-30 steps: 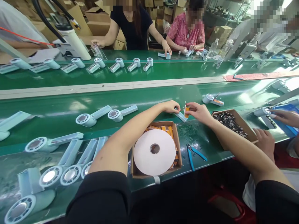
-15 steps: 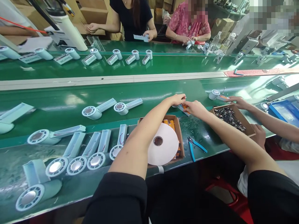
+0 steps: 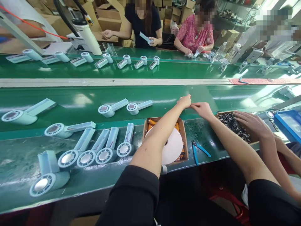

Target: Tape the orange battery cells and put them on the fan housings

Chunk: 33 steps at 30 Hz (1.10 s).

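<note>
My left hand (image 3: 185,102) is closed above the green belt, its fingers curled away from me. A tiny part of something shows at its fingertips, too small to name. Close beside it, my right hand (image 3: 202,110) has thumb and fingers pinched together near the left wrist. What it pinches, if anything, is hidden. Below my left forearm, a white paper roll (image 3: 171,152) lies on a cardboard box (image 3: 185,135) of orange battery cells (image 3: 178,128). Blue-handled cutters (image 3: 199,150) lie open on the bench to the right of that box.
Several pale blue fan housings with open handles (image 3: 125,149) stand at left on the bench and belt (image 3: 77,108). A co-worker's hand (image 3: 255,124) reaches over a box of small black parts (image 3: 231,125). A blue tray (image 3: 288,122) is far right. Two people sit opposite.
The pale blue handle with orange inside, between my hands before, no longer shows. My right hand's fingers are pinched closer. The co-worker's hand has moved onto the black-parts box. The view has shifted.
</note>
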### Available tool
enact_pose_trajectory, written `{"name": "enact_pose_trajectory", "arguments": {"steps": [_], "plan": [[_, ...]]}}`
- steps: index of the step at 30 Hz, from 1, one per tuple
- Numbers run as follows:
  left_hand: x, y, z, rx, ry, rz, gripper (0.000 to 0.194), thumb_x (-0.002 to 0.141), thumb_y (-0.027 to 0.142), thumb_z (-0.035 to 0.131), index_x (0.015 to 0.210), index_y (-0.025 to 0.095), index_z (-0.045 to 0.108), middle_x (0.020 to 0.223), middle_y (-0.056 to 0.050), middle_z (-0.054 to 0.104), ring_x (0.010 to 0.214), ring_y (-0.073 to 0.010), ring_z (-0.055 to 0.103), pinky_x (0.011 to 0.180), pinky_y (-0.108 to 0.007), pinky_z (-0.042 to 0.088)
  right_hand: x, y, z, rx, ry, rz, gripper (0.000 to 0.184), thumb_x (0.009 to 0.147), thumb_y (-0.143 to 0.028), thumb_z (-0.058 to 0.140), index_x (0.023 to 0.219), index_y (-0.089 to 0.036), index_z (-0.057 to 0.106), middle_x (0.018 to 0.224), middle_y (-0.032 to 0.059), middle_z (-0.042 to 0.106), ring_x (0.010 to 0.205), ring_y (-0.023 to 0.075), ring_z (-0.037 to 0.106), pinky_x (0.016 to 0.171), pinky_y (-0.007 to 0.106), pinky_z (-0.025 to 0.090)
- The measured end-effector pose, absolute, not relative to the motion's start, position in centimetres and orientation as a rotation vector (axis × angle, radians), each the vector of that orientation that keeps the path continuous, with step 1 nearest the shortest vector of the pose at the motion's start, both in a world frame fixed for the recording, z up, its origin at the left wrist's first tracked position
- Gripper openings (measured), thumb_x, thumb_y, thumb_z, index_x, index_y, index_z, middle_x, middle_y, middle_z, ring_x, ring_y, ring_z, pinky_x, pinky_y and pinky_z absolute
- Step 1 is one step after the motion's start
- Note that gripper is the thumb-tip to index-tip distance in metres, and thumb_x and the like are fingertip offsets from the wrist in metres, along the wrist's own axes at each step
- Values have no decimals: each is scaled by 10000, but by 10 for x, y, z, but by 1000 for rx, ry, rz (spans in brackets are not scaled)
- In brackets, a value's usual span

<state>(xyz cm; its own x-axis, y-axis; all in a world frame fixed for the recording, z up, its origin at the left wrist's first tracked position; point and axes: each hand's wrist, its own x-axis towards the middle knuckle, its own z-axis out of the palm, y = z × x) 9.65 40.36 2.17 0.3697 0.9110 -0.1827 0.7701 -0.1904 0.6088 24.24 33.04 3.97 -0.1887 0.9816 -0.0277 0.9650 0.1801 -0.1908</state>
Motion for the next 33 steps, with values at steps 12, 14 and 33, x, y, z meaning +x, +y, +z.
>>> {"name": "enact_pose_trajectory", "arguments": {"steps": [12,14,33], "plan": [[-102,205,66,2427,814,125,625,830,574,842,1412,377,730,1506,-53,732,1430,-330,644,1219,-452,480,297,201,58,-1522,-2124,645,358,984,-532,698,1169,-286,881,1216,50,859,1170,339,800,1051,491,634],[-139,162,58,2462,918,61,714,785,524,879,1471,442,695,1567,-49,697,1513,-358,586,1250,-532,465,281,175,58,-1451,-2118,771,338,984,-553,703,1076,-292,896,1133,43,873,1089,320,819,905,423,660],[-149,100,39,2325,1317,844,838,780,452,927,1476,308,483,1507,-156,608,1577,-419,431,1265,-641,467,184,105,72,-1137,-1716,1093,556,955,-775,736,1038,-230,809,651,-4,701,520,160,612,522,285,496]]}}
